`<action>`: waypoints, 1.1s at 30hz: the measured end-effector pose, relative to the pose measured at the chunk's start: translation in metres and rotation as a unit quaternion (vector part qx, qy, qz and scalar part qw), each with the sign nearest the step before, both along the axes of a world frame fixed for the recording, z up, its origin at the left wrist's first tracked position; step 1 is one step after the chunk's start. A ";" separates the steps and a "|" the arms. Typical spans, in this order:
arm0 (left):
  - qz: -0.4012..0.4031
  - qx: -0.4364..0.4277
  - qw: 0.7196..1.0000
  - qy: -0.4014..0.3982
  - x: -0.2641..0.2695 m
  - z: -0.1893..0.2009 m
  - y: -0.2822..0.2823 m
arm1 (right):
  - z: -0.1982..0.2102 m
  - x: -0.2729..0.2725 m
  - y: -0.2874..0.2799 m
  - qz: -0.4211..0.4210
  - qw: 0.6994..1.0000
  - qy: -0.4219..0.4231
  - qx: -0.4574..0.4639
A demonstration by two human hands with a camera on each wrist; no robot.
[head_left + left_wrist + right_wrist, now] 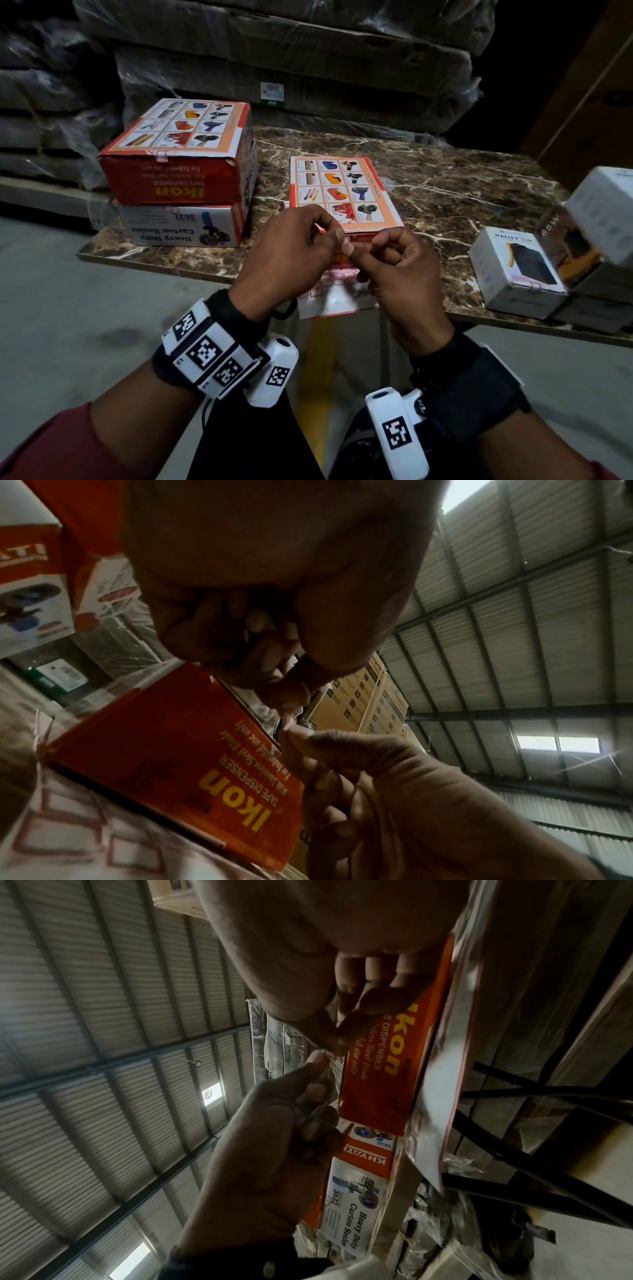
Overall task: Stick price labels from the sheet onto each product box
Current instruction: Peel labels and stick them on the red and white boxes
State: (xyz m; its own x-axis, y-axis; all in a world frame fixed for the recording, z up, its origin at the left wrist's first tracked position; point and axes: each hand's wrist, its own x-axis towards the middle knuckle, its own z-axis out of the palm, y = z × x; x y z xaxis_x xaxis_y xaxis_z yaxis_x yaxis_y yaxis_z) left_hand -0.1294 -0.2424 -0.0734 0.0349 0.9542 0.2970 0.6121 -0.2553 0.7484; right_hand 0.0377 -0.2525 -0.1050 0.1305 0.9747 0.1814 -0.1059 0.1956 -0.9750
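Meanwhile, both hands meet above the near edge of the marble surface (479, 192). The left hand (291, 253) and right hand (400, 270) have curled fingers, thumb and forefinger tips pinching together at what appears to be a small price label (346, 247); it is too small to make out clearly. The label sheet (334, 291) lies beneath them, overhanging the edge, just in front of the orange Ikon box (346, 192). The risk, by the look of it: the sticker folding onto itself or clinging to a fingertip, or the sheet slipping off if brushed.
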 end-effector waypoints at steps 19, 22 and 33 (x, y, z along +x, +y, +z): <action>-0.046 0.132 0.975 0.173 -0.025 -0.021 0.024 | -0.022 -0.011 0.023 -0.087 0.994 -0.063 0.033; -0.041 0.139 0.976 0.162 -0.025 -0.024 0.028 | -0.022 -0.013 0.025 -0.096 0.993 -0.061 0.037; -0.024 0.138 0.971 0.194 -0.026 -0.025 0.028 | -0.020 -0.013 0.029 -0.126 0.983 -0.127 0.033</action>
